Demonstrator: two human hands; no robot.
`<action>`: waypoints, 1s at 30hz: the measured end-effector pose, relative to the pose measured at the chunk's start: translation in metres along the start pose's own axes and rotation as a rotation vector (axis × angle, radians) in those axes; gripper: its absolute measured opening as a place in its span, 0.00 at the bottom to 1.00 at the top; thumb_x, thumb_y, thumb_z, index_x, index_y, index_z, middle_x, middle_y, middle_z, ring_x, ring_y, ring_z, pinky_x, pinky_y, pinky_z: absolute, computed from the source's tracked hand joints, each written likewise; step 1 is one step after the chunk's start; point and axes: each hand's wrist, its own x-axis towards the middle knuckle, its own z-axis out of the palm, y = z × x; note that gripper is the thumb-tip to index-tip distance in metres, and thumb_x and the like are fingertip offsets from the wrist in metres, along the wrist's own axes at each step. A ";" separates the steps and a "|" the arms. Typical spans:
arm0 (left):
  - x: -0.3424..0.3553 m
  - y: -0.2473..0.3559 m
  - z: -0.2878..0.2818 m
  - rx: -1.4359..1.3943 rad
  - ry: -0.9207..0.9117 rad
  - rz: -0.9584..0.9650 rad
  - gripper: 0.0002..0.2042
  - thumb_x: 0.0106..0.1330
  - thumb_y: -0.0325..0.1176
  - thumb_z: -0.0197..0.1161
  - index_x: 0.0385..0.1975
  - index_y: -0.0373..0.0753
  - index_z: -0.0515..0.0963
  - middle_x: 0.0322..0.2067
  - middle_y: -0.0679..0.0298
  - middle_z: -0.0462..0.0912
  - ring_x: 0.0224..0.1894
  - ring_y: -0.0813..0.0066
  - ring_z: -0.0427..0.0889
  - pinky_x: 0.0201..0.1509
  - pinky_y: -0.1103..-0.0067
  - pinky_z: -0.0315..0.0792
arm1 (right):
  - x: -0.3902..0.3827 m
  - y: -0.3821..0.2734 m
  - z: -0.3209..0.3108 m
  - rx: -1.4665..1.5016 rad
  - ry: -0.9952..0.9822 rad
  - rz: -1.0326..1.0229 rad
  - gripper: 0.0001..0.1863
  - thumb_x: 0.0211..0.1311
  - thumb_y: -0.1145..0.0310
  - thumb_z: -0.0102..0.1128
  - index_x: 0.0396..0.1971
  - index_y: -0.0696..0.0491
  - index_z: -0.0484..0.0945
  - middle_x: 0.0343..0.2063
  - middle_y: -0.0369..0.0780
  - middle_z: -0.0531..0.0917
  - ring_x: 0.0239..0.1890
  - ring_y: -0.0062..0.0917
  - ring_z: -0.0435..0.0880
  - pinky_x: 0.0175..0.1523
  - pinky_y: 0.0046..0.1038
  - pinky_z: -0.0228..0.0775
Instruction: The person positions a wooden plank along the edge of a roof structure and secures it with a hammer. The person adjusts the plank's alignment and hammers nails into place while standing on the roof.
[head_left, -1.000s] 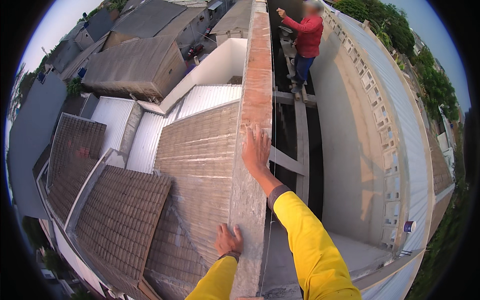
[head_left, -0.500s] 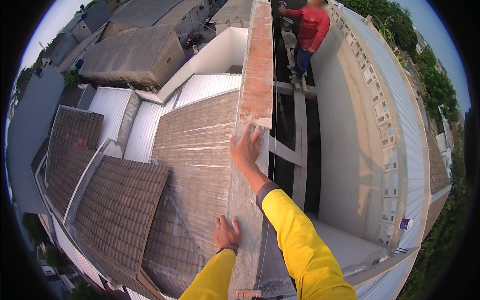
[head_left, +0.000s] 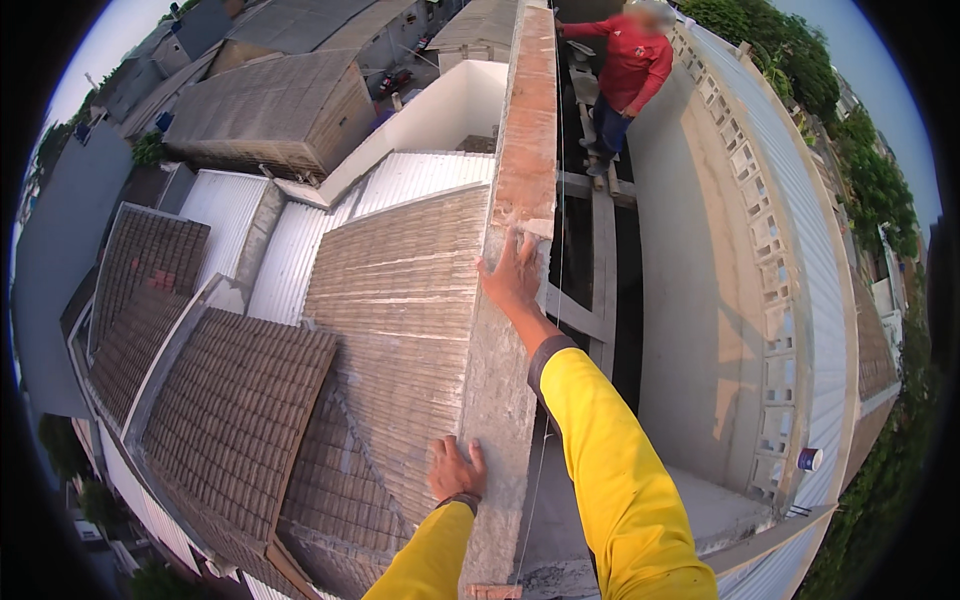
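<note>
Nearest you, your left hand (head_left: 456,470) lies flat on the top of the wall (head_left: 497,400), fingers spread on the rough grey render near its outer edge; that grip is open and holds nothing, only pressing on the surface. Your yellow sleeve runs up from the lower edge to it.

Further along the same wall top, your right hand (head_left: 512,280) is stretched out at arm's length, palm down, fingers apart. Its fingertips reach the spot where the grey rendered stretch ends and the bare red brick course (head_left: 528,130) begins. A pale patch of mortar (head_left: 535,228) sits just by those fingertips. This grip is open too, clasping no tool or brick; it touches the wall only.

As a judgement of progress: the near part of the wall top looks coated and finished, while the far brick run is still raw, so roughly the nearer half seems done and the farther half left. A thin string line (head_left: 556,200) runs beside the wall on its inner side, taut toward the far end.

To your left, well below, lie the tiled roofs (head_left: 230,420) and a corrugated metal roof (head_left: 310,230). To your right, concrete beams (head_left: 600,290) cross a dark gap beside a tall plastered wall (head_left: 700,330). At the far end a person in a red shirt (head_left: 632,60) stands on the beams, one arm raised to the brickwork.
</note>
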 end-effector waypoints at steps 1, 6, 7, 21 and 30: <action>0.000 0.000 0.000 -0.008 -0.015 -0.006 0.24 0.73 0.53 0.56 0.52 0.37 0.74 0.50 0.47 0.76 0.46 0.39 0.83 0.47 0.53 0.76 | 0.003 0.002 -0.002 -0.021 -0.019 0.000 0.51 0.62 0.51 0.71 0.77 0.56 0.52 0.72 0.57 0.56 0.79 0.56 0.49 0.80 0.54 0.46; 0.000 -0.004 0.003 0.009 -0.014 -0.023 0.24 0.72 0.53 0.57 0.54 0.37 0.74 0.50 0.48 0.77 0.47 0.41 0.83 0.48 0.54 0.76 | 0.003 -0.006 -0.002 0.006 -0.051 0.101 0.46 0.64 0.55 0.69 0.76 0.56 0.55 0.72 0.56 0.57 0.78 0.54 0.52 0.79 0.53 0.48; 0.000 -0.005 0.003 0.009 -0.002 -0.024 0.24 0.72 0.52 0.57 0.54 0.37 0.74 0.50 0.49 0.77 0.48 0.42 0.83 0.49 0.54 0.76 | 0.001 -0.007 -0.004 -0.009 -0.033 0.106 0.46 0.64 0.56 0.69 0.76 0.56 0.55 0.72 0.56 0.57 0.78 0.53 0.52 0.79 0.53 0.48; 0.000 -0.005 0.002 -0.008 0.026 0.004 0.23 0.71 0.51 0.60 0.54 0.37 0.75 0.48 0.49 0.78 0.46 0.41 0.84 0.47 0.54 0.77 | 0.009 -0.018 0.009 -0.056 0.127 0.275 0.47 0.63 0.51 0.70 0.75 0.56 0.57 0.72 0.56 0.60 0.74 0.50 0.60 0.77 0.50 0.52; 0.001 -0.006 0.006 -0.001 0.003 0.004 0.23 0.71 0.51 0.59 0.53 0.36 0.75 0.48 0.49 0.77 0.49 0.43 0.83 0.47 0.55 0.78 | 0.065 0.000 -0.002 -0.265 0.133 0.264 0.52 0.55 0.35 0.73 0.69 0.57 0.65 0.68 0.55 0.63 0.69 0.48 0.62 0.69 0.47 0.56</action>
